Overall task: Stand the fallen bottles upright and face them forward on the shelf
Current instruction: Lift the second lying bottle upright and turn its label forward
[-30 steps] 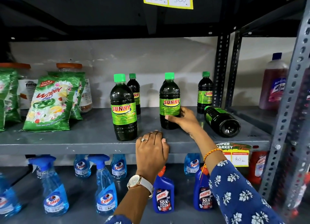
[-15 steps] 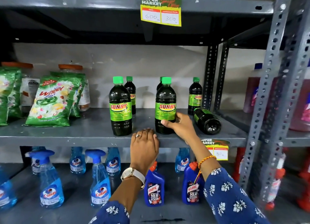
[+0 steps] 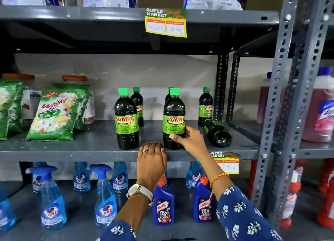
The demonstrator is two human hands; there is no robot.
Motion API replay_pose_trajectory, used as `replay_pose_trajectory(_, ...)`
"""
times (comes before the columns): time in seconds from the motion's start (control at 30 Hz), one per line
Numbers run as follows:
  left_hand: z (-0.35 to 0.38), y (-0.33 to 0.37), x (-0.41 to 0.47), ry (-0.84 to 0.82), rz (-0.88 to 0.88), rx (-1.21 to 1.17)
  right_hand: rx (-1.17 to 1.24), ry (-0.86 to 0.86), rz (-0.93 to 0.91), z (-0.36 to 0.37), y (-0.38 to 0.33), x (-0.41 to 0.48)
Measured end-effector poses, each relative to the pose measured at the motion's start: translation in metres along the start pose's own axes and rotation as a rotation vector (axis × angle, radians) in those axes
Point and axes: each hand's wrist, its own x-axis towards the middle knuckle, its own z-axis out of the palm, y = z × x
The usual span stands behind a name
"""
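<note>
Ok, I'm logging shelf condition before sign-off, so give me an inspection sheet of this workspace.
Surface: grey metal shelf, bare at front left.
Job's things: fallen bottle lies on its side at right, base toward camera; front bottles upright, SUNNY labels forward.
Clutter: detergent packets at left; spray bottles on the shelf below.
Hands: right hand grips held bottle; left hand rests on shelf edge.
Cables: nothing seen.
Surroundings: price tag above; slotted upright at right.

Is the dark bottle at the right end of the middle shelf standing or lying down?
Lying down. The fallen bottle rests on its side on the middle shelf, base toward the camera, green cap end pointing back. Neither hand touches it.
</note>
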Motion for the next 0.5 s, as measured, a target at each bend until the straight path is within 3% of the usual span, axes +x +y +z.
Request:
replay_pose_trajectory(0.23,0.001,0.000,0.000,0.020,0.000,-0.016,-0.004,-0.011,0.011,0.000,0.002,-0.001)
replay_pose_trajectory(0.37,0.002,-0.001,-0.006,0.091,0.013,-0.106,-0.010,-0.068,0.169,-0.011,-0.011,-0.004)
replay_pose_trajectory(0.43,0.003,-0.001,-0.014,0.156,-0.013,-0.229,-0.061,0.048,0.158,-0.029,-0.020,-0.006)
replay_pose_trajectory(0.5,0.003,0.007,-0.025,0.235,-0.032,-0.310,-0.122,0.275,0.043,-0.058,-0.030,-0.005)
